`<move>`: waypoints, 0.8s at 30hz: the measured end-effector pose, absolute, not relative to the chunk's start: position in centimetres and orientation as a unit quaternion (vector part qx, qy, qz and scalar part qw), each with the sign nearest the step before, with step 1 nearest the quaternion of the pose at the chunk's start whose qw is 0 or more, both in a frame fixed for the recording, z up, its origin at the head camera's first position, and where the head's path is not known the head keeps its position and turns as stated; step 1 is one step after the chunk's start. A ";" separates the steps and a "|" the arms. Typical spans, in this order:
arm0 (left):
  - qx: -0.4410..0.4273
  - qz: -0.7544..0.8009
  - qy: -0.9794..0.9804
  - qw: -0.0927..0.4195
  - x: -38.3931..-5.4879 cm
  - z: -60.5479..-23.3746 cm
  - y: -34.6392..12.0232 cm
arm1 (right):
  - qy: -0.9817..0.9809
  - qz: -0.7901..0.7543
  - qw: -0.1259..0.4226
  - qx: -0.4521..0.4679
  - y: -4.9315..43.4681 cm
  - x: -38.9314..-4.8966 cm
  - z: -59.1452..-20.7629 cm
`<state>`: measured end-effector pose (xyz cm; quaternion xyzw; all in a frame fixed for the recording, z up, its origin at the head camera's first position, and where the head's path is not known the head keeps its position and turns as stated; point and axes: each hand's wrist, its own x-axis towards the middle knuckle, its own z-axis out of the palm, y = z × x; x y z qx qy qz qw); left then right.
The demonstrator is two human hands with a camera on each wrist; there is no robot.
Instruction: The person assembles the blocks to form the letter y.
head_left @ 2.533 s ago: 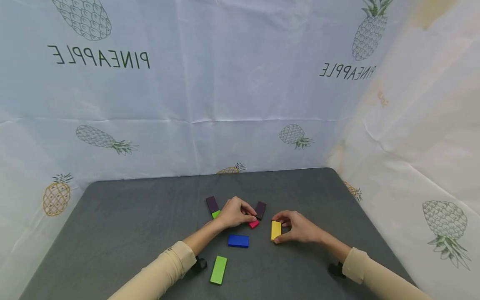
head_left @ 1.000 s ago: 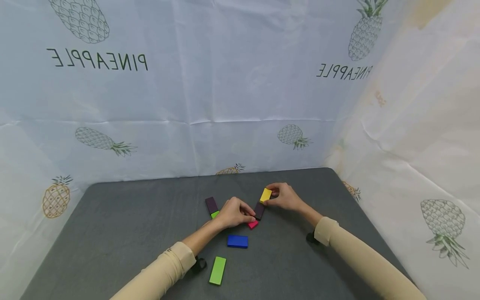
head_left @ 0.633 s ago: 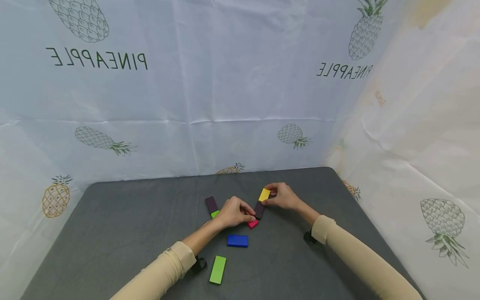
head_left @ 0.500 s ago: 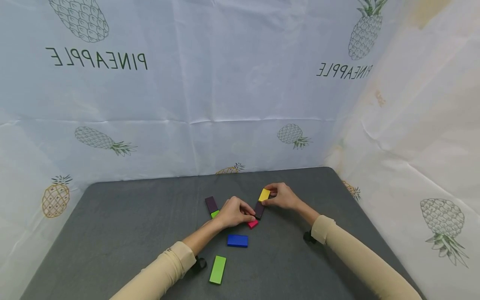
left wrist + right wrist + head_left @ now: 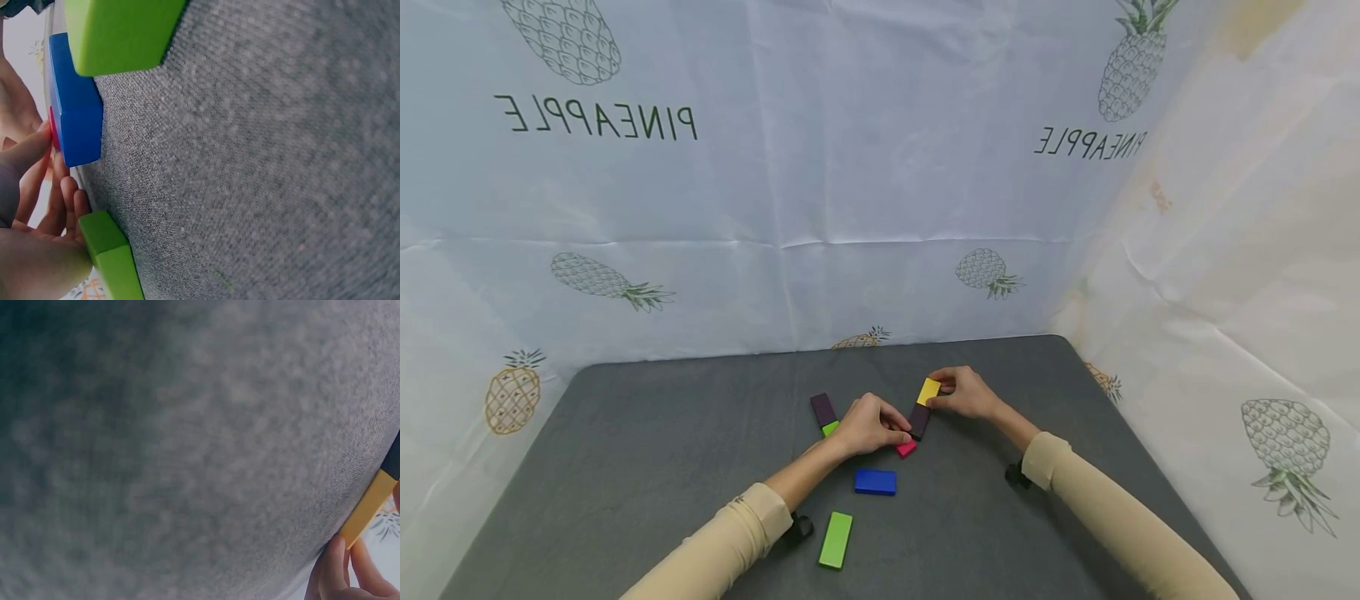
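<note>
On the table (image 5: 700, 433), the left hand (image 5: 863, 426) pinched a red block (image 5: 907, 449), its long axis mostly covered. Rightward, a dark block (image 5: 919, 422) met a yellow block (image 5: 928, 391) end to end, both long axes pointing away and slightly right; the right hand (image 5: 967, 394) pinched the yellow one.

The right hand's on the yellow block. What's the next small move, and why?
I'd probably ease the right hand off the yellow block. It appears to lie flat on the table, end to end and roughly in line with the right-hand dark block, with no clear gap between them, so it seems to need no further nudging.
</note>
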<state>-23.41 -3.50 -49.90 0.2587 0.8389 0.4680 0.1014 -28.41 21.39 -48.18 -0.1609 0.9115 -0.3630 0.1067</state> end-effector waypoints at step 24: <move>0.262 0.466 0.840 0.096 -23.1 -49.6 -3.6 | 0.910 -0.368 0.113 -0.156 21.3 -28.0 -47.9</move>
